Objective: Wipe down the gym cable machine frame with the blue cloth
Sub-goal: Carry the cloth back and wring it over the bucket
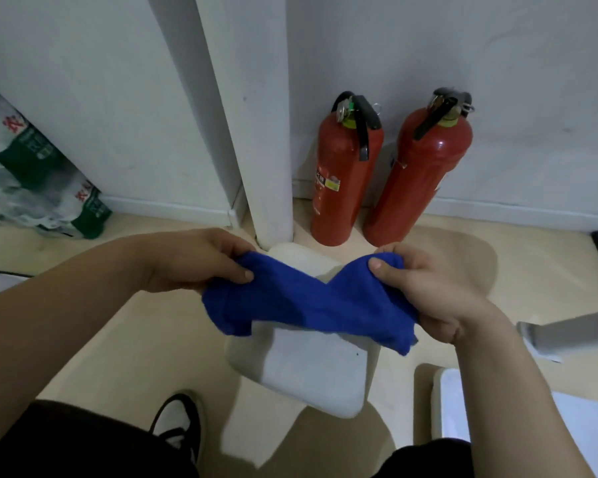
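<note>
Cable machine frame (263,139), judged to be the white upright at far centre with its pale foot plate (318,374) under the hands, is not yet touched. Blue cloth (308,305) hangs stretched above that plate between the left hand (194,260) and right hand (428,294), each pinching one end. Folding it into a flat pad first should give firm, even strokes down the post.

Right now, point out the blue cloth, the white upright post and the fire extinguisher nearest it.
blue cloth (311,305): head view, middle of fabric.
white upright post (263,150): head view, front face.
fire extinguisher (342,157): head view, red body.
</note>
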Action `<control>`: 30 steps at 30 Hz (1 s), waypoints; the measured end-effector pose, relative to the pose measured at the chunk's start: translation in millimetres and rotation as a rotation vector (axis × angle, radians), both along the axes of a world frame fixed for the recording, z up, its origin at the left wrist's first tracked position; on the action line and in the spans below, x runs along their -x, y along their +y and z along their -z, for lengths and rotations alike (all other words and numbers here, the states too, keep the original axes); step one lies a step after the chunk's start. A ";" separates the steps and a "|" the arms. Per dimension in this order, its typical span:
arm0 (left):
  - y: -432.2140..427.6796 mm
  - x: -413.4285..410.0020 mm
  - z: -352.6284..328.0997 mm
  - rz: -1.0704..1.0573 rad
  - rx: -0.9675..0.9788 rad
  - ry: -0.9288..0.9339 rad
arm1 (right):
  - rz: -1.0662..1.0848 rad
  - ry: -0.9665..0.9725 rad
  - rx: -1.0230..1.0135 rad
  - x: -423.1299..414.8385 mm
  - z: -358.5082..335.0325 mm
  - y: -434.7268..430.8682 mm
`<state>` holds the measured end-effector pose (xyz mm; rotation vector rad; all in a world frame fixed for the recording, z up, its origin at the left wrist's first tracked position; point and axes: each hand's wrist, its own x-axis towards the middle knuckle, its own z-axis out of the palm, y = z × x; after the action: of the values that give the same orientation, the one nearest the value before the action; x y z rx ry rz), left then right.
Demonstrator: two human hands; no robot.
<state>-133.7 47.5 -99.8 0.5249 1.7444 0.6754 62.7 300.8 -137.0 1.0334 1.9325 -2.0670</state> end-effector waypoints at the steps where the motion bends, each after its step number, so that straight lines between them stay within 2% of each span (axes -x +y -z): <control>1: -1.8 2.0 -1.9 0.025 0.039 -0.063 | -0.041 0.014 0.132 -3.5 -2.9 2.0; 2: -2.8 3.7 -4.5 0.054 0.075 -0.094 | -0.068 0.022 0.207 -7.0 -5.8 4.1; 4: -1.5 5.7 -5.9 0.087 0.112 -0.063 | -0.071 0.013 0.206 -9.4 -2.9 8.5; 6: 5.6 6.6 1.7 0.029 0.074 0.079 | 0.030 -0.009 0.077 -5.7 9.0 11.8; 8: 14.9 6.3 14.8 -0.034 0.040 0.337 | 0.106 -0.013 -0.186 -0.9 22.6 11.2; 10: 21.3 6.8 29.1 -0.050 0.052 0.567 | 0.130 -0.003 -0.366 0.7 30.6 8.0; 15: 23.7 15.4 49.7 -0.081 0.072 0.786 | 0.207 0.016 -0.571 5.3 39.2 8.8; 18: 23.1 18.9 48.9 -0.101 0.095 0.891 | 0.242 0.056 -0.591 6.2 35.6 8.6; 20: 19.9 19.5 50.5 -0.080 0.093 0.879 | 0.193 0.085 -0.534 2.9 33.5 7.9; 22: 12.9 15.9 54.1 -0.009 0.091 0.782 | 0.046 0.057 -0.483 -3.7 35.1 6.2; 26: -1.2 7.2 64.2 0.265 0.195 0.630 | -0.260 -0.148 -0.525 -16.6 41.9 7.3; 30: -4.1 -2.2 74.8 0.417 0.313 0.510 | -0.540 -0.354 -0.495 -19.2 38.4 5.8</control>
<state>-131.5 43.5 -174.5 0.8586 2.0701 -0.0397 81.9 306.7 -175.4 0.7552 2.2445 -1.0766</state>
